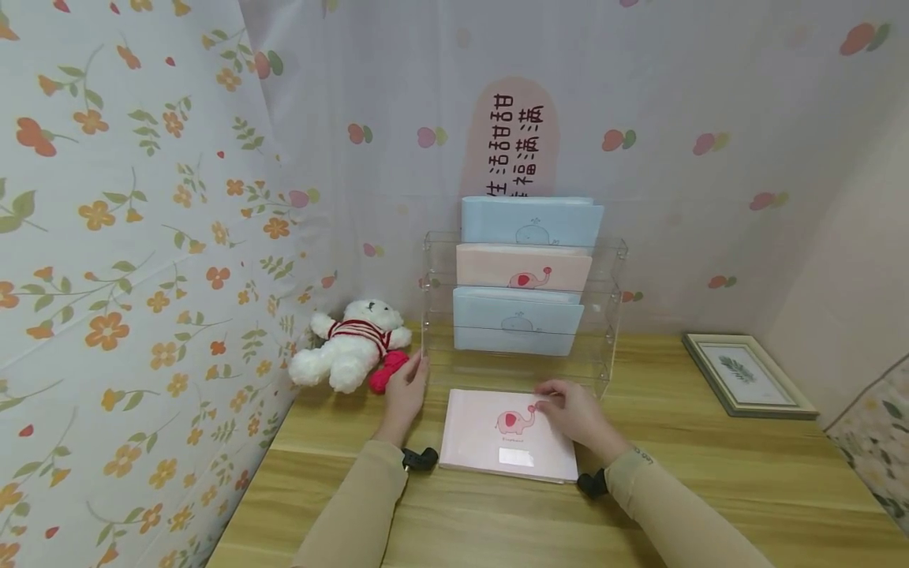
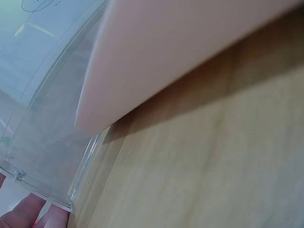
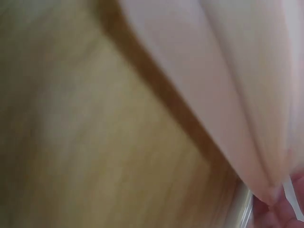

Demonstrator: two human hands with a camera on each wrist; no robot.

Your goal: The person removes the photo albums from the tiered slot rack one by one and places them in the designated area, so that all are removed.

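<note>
A pink booklet [image 1: 507,438] with an elephant on its cover is just in front of the clear acrylic rack [image 1: 521,369]. My right hand [image 1: 574,414] pinches it near its far right corner; in the right wrist view the fingers [image 3: 285,211] meet at that corner, with layers spreading from it. In the left wrist view, a shadow falls on the tabletop along the booklet's lower edge. My left hand [image 1: 406,398] rests against the outside of the rack's left side, its fingers [image 2: 28,209] seen past the side panel. Three booklets stand in the rack: blue [image 1: 529,221], pink [image 1: 521,268] and blue [image 1: 518,322].
Left of the rack, a white teddy bear [image 1: 355,347] in a striped top leans by the patterned curtain, with a red item [image 1: 387,372] beside my left hand. A framed leaf picture [image 1: 749,375] lies at the right of the wooden table [image 1: 710,473].
</note>
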